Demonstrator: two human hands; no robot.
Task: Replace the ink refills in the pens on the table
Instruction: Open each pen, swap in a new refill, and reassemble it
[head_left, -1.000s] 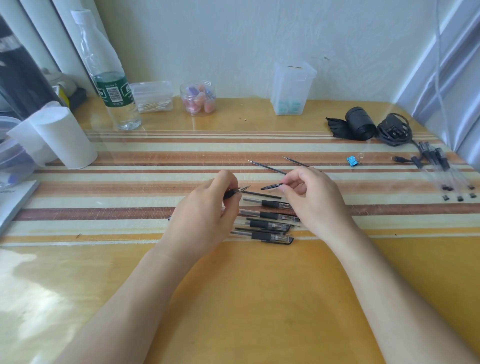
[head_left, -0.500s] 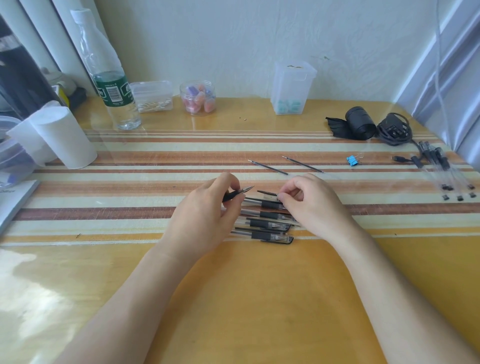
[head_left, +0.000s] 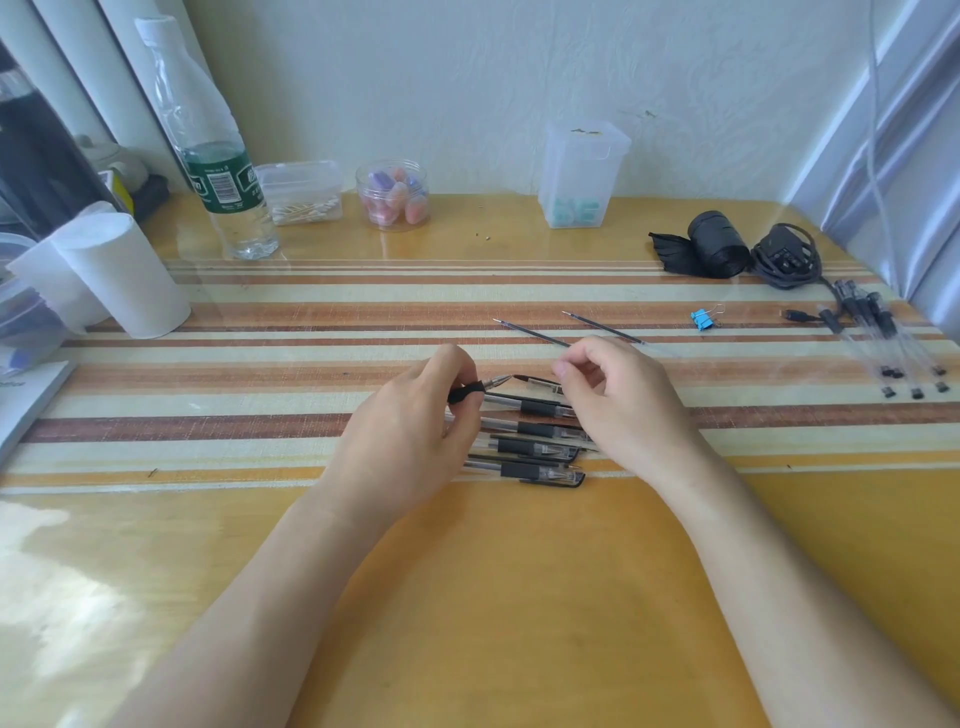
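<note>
My left hand (head_left: 410, 431) pinches a pen (head_left: 480, 387) by its black grip, metal tip pointing right. My right hand (head_left: 618, 405) hovers just right of it with fingers curled. A short dark pen piece (head_left: 540, 383) lies between tip and thumb; I cannot tell whether the thumb holds its end. Under both hands several black-grip pens (head_left: 524, 472) lie in a row on the striped mat. Two thin loose refills (head_left: 530, 334) (head_left: 602, 326) lie just beyond my right hand.
Another bunch of pens (head_left: 878, 332) lies at the right edge beside a blue binder clip (head_left: 704, 318), a black roll (head_left: 717, 249) and a coiled cable (head_left: 784, 254). A water bottle (head_left: 218, 171), paper roll (head_left: 119, 275), jar (head_left: 393, 195) and clear boxes (head_left: 582, 176) line the back.
My right hand lowered the short dark piece toward the row of pens, then lifted slightly while the piece stayed. My left hand kept the pen almost still.
</note>
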